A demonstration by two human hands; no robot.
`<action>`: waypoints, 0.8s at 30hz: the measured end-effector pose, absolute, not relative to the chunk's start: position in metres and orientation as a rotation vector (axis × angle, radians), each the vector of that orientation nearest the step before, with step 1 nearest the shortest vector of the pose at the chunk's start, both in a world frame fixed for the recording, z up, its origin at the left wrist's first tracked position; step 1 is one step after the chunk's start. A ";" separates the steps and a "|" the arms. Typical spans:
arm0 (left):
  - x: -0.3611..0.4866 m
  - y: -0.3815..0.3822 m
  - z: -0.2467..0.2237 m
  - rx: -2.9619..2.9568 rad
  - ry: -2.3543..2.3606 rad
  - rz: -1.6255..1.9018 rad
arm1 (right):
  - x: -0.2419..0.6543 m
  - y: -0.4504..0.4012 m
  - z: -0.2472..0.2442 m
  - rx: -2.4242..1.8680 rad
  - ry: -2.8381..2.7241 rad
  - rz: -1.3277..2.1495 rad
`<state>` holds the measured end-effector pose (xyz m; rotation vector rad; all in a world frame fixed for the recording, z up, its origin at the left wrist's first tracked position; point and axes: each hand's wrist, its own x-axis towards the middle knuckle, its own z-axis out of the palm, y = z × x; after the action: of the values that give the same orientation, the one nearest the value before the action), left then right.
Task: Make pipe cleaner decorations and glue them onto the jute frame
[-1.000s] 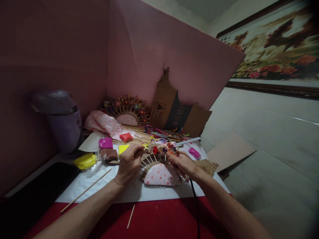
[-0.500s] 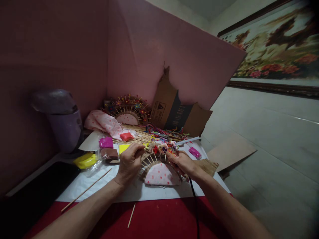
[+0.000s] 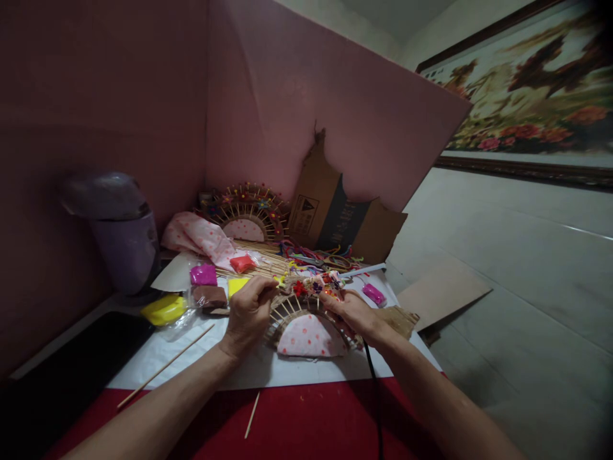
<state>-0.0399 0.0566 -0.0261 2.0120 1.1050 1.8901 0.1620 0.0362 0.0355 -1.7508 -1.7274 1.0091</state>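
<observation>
In front of me is a half-round fan-shaped craft (image 3: 312,336), with a white, red-dotted centre, thin stick spokes and a rim carrying small flowers, among them a red flower (image 3: 299,288). My right hand (image 3: 352,311) grips the rim at its upper right, thumb on top. At the rim's left side, my left hand (image 3: 249,311) is closed in a pinch. A small yellow bit (image 3: 280,281) shows by its fingertips; what the pinch holds is too small to make out.
A similar finished-looking fan craft (image 3: 244,223) leans at the back beside torn cardboard (image 3: 335,211). Scissors (image 3: 311,260), sticks and coloured clay packets, one magenta (image 3: 204,275), lie around. A loose stick (image 3: 165,367) is at front left; a black cable (image 3: 372,396) hangs over the front edge.
</observation>
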 end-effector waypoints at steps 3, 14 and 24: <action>-0.040 0.056 -0.025 2.009 1.096 1.892 | 0.163 0.038 0.034 -1.740 -1.726 1.004; -0.040 0.056 -0.025 2.009 1.090 1.896 | 0.160 0.036 0.036 -1.769 -1.727 0.991; -0.040 0.055 -0.023 2.010 1.093 1.914 | 0.162 0.038 0.032 -1.723 -1.685 1.023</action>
<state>-0.0397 0.0546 -0.0231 2.0101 1.0927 1.9137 0.1621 0.0378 0.0317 -1.7228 -1.6852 1.0233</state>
